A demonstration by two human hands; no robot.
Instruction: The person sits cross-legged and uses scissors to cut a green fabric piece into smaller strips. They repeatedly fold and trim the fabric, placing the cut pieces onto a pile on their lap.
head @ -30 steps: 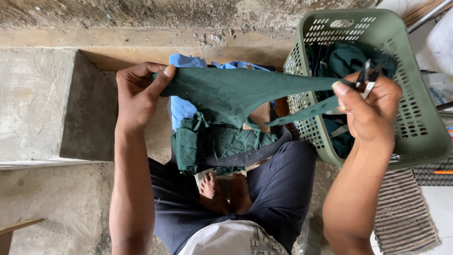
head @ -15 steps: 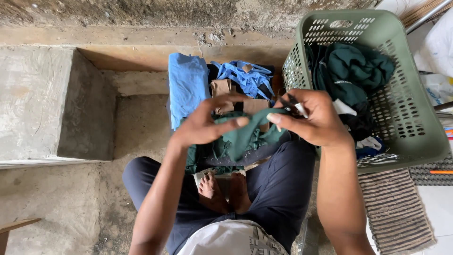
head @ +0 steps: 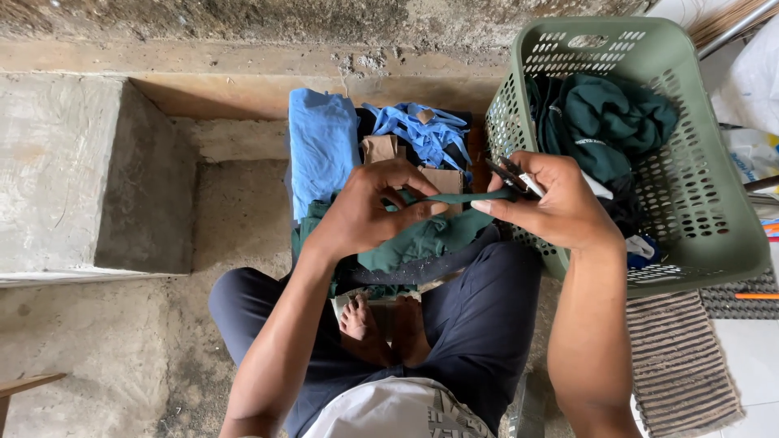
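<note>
Head view: dark green garment (head: 422,235) bunched over the lap, one strip pulled taut, long axis left-right. Left hand (head: 369,212) pinches its left end; right hand (head: 552,203) pinches the right end, beside the green basket (head: 714,243).

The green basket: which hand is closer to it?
Right. The right hand is right against the green basket, at its near wall; the left hand is farther away, over the folded clothes.

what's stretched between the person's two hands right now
In the head view, a taut dark green strip of cloth runs from the left hand to the right hand; nothing else lies between them.
</note>
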